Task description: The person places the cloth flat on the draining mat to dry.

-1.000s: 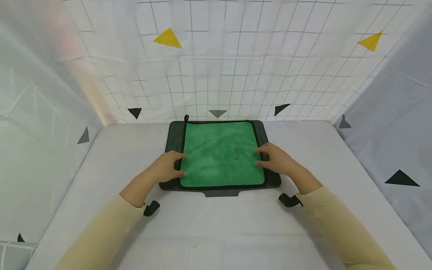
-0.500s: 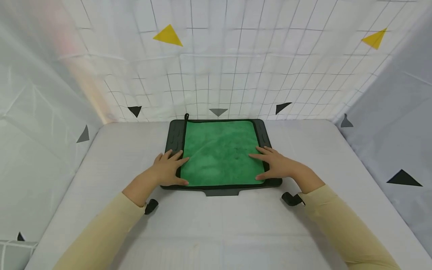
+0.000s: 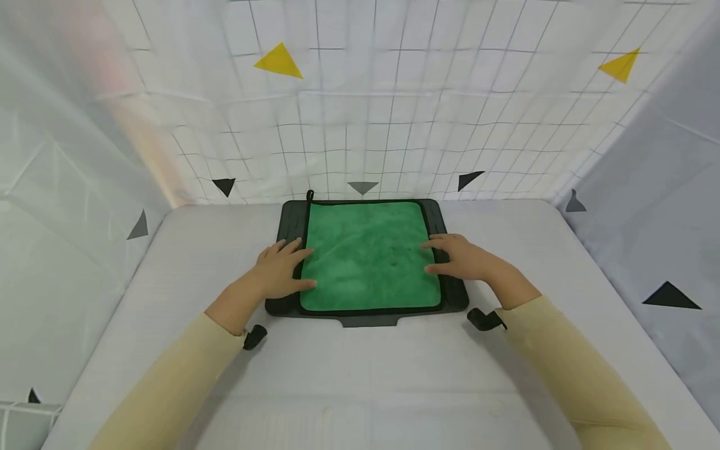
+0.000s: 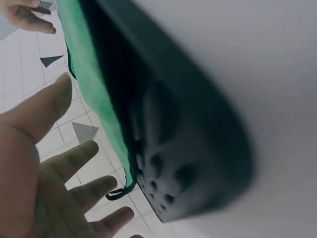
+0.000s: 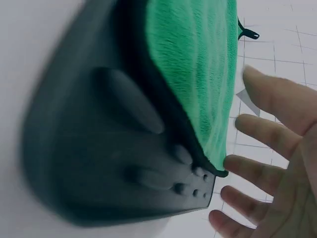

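White sheeting printed with a thin grid and scattered yellow, black and grey triangles (image 3: 278,62) walls in a pale grey surface (image 3: 365,375) on three sides. At the far middle of that surface lies a black tray (image 3: 289,231) with ribbed side margins and a short tab at its near edge. A square green cloth (image 3: 368,256) is spread flat across the tray, covering nearly all of it and leaving only the dark margins on either side; a small black loop shows at the cloth's far left corner.

A person in pale yellow sleeves (image 3: 169,387) reaches in from the near edge, with a black wrist mount visible beside each cuff. The left hand (image 3: 278,272) lies over the tray's left margin, fingers straight and slightly spread, their tips touching the cloth's left edge. The right hand (image 3: 461,259) lies over the right margin in the same way, fingers extended onto the cloth's right edge. Neither hand grips anything.

The left wrist view shows the left hand (image 4: 44,163) spread with palm open, just beside the tray (image 4: 188,148) and the cloth's edge (image 4: 86,84). The right wrist view shows the right hand (image 5: 277,168) likewise splayed beside the cloth (image 5: 198,64) and the tray's dimpled corner (image 5: 114,148).
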Demonstrator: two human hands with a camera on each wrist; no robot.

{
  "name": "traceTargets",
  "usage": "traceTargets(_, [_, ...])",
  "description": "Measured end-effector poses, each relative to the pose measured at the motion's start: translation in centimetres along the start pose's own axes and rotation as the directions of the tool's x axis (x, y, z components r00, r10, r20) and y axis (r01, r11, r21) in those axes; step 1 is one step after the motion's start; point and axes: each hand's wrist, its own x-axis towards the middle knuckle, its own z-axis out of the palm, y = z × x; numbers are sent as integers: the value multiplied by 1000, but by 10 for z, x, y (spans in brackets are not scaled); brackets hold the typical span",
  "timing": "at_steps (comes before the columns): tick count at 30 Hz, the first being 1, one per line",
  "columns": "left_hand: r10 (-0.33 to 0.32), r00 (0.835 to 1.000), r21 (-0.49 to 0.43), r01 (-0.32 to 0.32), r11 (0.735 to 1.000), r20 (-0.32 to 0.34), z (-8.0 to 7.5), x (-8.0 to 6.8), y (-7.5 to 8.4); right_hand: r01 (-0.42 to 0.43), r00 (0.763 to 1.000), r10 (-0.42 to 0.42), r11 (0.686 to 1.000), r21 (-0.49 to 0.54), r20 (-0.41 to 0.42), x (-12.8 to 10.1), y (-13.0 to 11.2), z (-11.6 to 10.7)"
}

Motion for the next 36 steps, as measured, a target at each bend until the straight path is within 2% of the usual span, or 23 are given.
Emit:
traceTargets(3, [16,1000,7,-16,1000,-5,-3,12,5,34,999,-34,999,-3,-31,12,-3,-5])
traceTargets(8, [29,998,50,-32,998,56,-4,38,21,52,997,-53,998,-26,-51,38,-8,-2])
traceTargets(12, [36,992,102,-48,994,118,0,58,35,41,999,-42,998,-48,-21,61,-20,5])
traceTargets(16, [6,985,144,-31,989,174,5,70,46,11,999,-5,994,-111,49,82,-38,14])
traceTargets(21, [-74,963,227,14,974,258,8,70,54,-2,985,47,966,-258,168,97,-48,24])
traceTargets(24, [-113,956,261,41,965,269,8,67,53,-27,971,98,951,-307,219,96,-46,25])
traceTargets(30, [-190,948,284,115,952,254,5,59,44,-73,960,148,952,-298,239,80,-30,17])
traceTargets(33, [-188,950,268,118,956,249,3,57,37,-83,961,150,958,-274,233,72,-19,14])
traceTargets(36, [-184,953,247,123,961,241,2,57,33,-70,972,113,976,-207,207,69,-10,12])
